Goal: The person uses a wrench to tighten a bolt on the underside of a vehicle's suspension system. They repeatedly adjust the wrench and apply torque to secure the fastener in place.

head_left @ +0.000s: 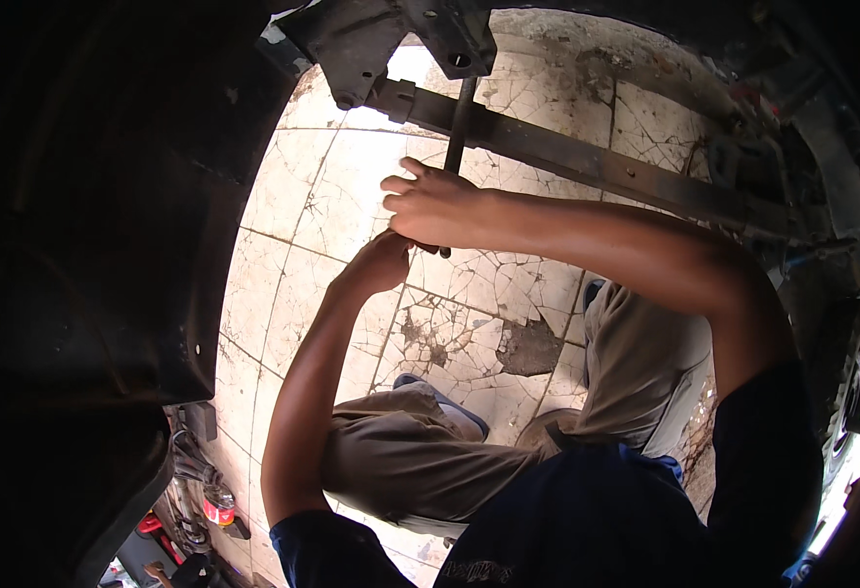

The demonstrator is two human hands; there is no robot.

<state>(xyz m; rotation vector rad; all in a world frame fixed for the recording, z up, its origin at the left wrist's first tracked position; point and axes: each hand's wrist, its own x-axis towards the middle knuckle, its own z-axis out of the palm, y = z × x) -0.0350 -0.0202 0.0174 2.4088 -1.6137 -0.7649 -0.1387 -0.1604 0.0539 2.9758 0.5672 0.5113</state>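
A long dark metal rod [458, 132] hangs down from a holed metal bracket [457, 57] and passes in front of a rusty crossbar. My right hand [432, 206] reaches in from the right and lies over the lower part of the rod, its bent fingers pointing left. The rod's lower tip shows just below that hand. My left hand [383, 263] is closed directly under the right one, touching it. Something dark lies at its fingertips beside the rod's tip, mostly hidden by the hands.
The rusty crossbar [597, 165] slants across from the bracket to the right. Dark panels [87, 294] fill the left side. Cracked tiles [283, 265] cover the floor, with a broken patch [530, 348]. A bottle [218, 505] lies lower left; a tire [849, 363] is at right.
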